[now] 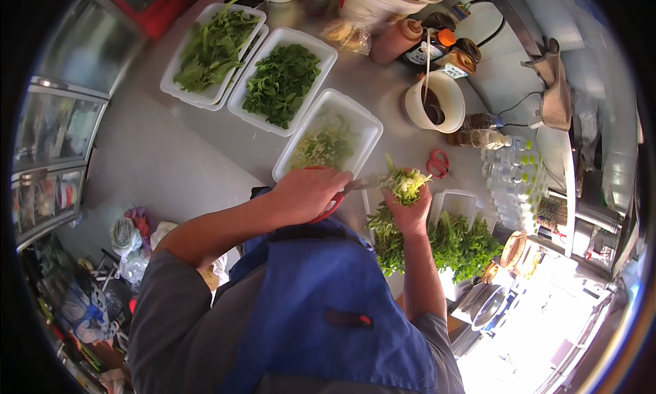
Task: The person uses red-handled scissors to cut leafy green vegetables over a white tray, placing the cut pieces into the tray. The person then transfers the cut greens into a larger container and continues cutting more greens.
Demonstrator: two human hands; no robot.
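Note:
My left hand (307, 191) is closed round the red handles of a pair of scissors (333, 204). Their metal blades point right and reach the cut end of a bunch of leafy greens (407, 185). That bunch is gripped in my right hand (411, 212), its pale stems facing up. Just beyond my left hand a white plastic tray (368, 130) contains chopped green and pale pieces (328, 143). More leafy herbs (461, 245) lie on both sides of my right forearm.
Two more white trays of leaves (282, 81) (218, 50) stand at the upper left of the steel table (179, 143). Red-handled scissors (438, 163) lie right of the bunch. Farther off are a white tub of dark liquid (435, 94), sauce bottles (397, 40) and several plastic bottles (512, 178).

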